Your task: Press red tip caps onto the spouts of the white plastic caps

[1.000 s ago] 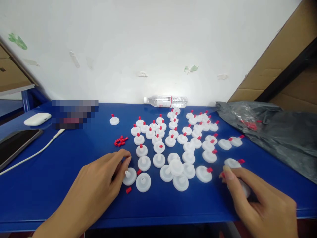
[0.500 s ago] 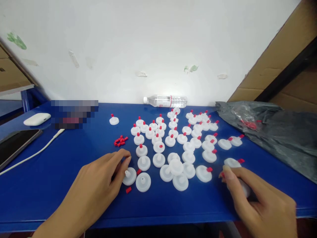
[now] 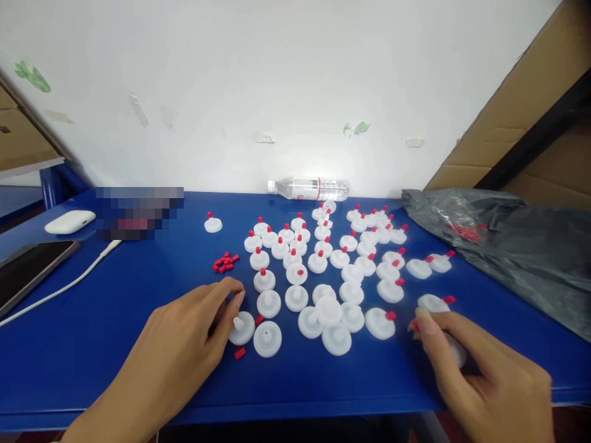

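On the left, my left hand rests on the blue tabletop with curled fingers, thumb and index tip close together; whatever lies between them is hidden. Against its thumb side is a white plastic disc with a bare stem, and a loose red cap lies just below. My right hand pinches a small red cap between thumb and fingers. Under that hand a white disc shows partly; whether it is joined to the cap is hidden. Just above lies a capped disc.
Several white discs with red caps spread over the middle, and uncapped ones cluster in front. Red caps are piled at left. A bottle lies at the back, a grey plastic bag right, a phone left.
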A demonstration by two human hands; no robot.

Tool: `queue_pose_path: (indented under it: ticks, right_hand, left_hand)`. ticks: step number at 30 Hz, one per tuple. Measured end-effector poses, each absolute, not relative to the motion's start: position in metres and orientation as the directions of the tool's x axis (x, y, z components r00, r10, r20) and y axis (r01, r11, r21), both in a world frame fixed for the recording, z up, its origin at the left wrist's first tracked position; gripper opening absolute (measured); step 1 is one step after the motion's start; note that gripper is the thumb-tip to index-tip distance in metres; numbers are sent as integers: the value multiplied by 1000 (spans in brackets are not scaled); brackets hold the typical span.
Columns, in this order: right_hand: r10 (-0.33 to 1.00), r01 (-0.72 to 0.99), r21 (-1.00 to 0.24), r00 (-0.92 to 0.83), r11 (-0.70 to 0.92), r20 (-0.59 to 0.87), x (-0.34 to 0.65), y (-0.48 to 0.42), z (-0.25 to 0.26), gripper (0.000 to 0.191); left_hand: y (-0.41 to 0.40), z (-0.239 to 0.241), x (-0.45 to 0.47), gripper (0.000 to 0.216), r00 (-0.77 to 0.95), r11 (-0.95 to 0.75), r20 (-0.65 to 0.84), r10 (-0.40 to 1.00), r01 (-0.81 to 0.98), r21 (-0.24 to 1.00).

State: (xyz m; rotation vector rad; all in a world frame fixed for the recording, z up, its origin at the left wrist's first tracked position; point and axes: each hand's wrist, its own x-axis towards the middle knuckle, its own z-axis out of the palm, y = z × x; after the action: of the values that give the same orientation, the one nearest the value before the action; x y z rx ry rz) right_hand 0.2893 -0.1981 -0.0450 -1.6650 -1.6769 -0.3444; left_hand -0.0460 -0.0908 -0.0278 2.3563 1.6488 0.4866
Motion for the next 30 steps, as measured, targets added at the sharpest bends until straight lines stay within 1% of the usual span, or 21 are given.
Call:
queue_pose_path:
  ticks: [10, 16, 25, 28, 30]
  right_hand:
    - [751, 942, -311, 115, 125, 651, 289, -197, -46, 25]
    - [746, 941, -309, 109, 134, 657, 290, -196, -47, 26]
    - [744, 945, -294, 95, 141, 661, 294, -194, -50, 24]
    - [754, 935, -319, 94, 159, 650, 297, -194, -52, 26]
    - [769, 926, -335, 85, 174, 633, 299, -194, -52, 28]
  left_hand:
    - [-90, -27, -45, 38, 313, -332, 112, 943, 874, 355]
    - [-90, -30, -47, 38, 303, -326, 122, 945, 878, 351]
    - [-87, -34, -48, 46, 311, -331, 112, 944, 887, 322]
    - [-87, -33, -48, 42, 282, -320, 156, 947, 873, 367]
    - [-91, -30, -49, 38, 209, -295, 251, 945, 874, 386]
